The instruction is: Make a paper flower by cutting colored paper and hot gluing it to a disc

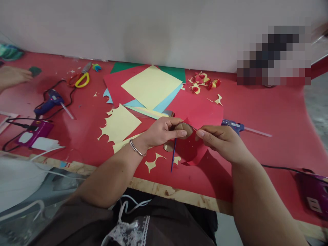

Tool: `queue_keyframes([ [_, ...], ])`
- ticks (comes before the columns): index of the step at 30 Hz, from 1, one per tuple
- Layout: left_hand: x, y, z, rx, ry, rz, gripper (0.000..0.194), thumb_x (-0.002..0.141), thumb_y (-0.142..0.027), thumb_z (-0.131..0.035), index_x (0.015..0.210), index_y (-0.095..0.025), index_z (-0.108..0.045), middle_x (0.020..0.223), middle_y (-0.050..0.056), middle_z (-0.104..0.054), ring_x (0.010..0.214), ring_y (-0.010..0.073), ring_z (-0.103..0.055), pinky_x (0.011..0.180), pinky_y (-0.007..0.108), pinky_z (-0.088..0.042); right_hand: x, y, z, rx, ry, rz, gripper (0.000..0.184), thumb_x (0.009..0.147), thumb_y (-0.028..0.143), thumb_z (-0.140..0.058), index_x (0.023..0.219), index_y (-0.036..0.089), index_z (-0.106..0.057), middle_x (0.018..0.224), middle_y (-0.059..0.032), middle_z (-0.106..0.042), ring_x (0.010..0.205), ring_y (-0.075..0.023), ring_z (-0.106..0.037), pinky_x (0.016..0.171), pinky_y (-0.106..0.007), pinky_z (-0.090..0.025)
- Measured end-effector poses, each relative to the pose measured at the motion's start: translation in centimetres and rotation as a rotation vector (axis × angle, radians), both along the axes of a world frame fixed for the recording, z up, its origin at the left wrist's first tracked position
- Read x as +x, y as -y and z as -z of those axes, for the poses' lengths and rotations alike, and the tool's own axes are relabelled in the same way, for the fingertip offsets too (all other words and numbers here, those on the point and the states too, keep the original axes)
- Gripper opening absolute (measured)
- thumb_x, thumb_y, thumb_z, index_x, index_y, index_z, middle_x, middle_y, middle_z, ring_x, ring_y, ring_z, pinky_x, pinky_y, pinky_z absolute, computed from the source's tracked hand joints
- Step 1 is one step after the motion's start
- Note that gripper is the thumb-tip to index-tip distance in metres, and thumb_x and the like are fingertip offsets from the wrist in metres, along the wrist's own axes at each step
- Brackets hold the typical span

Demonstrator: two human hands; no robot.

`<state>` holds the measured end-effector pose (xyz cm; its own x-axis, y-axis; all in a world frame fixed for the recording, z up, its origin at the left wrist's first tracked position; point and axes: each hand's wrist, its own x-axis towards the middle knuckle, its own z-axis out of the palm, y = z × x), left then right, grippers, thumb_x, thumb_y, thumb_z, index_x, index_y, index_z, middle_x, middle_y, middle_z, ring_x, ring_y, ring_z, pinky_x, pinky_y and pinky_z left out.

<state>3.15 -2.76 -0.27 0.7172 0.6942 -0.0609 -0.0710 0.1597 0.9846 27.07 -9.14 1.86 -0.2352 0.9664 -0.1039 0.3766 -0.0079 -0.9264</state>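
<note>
My left hand [164, 131] is closed in a pinch on a small brown cardboard piece [185, 129], with a thin blue stick [174, 155] hanging down under it. A silver bangle sits on that wrist. My right hand [220, 140] is closed too, fingers pinching the other side of the same piece, where a dark thin strand runs between the hands. Under both hands lies a red paper sheet [194, 150] with a curved cut edge. Yellow paper offcuts [153, 163] lie on the red table just in front of my left wrist.
A stack of yellow, blue, red and green paper [151, 87] lies behind my hands. One blue glue gun [237, 127] lies by my right hand, another [48, 102] at left. Yellow-handled scissors [82, 78], red-yellow paper curls [203, 82], purple power strips [34, 133]. Another person's hand [12, 76] at far left.
</note>
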Motion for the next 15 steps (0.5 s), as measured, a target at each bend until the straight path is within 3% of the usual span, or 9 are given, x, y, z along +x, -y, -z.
queue_keyframes([
  [9,-0.13,-0.13,0.29,-0.009,-0.013,0.061,0.039,0.088,-0.052,-0.087,0.086,-0.016,-0.071,0.072,0.0,-0.061,0.058,0.0098,-0.055,0.052,0.026,-0.045,-0.42,0.0,-0.59,0.018,0.033,-0.004,0.07,0.092,0.083,-0.066,0.062,0.023,-0.045,0.061,0.0043,-0.03,0.057,-0.0106,-0.026,0.049,-0.029,-0.022],
  [15,-0.34,-0.29,0.52,-0.004,-0.021,0.097,0.041,0.088,-0.051,-0.089,0.082,-0.017,-0.067,0.065,-0.003,-0.055,0.055,0.0101,-0.055,0.052,0.025,-0.045,-0.13,-0.02,-0.41,-0.002,0.06,-0.019,0.069,0.093,0.082,-0.067,0.063,0.022,-0.049,0.062,0.004,-0.031,0.058,-0.0104,-0.026,0.051,-0.029,-0.022],
])
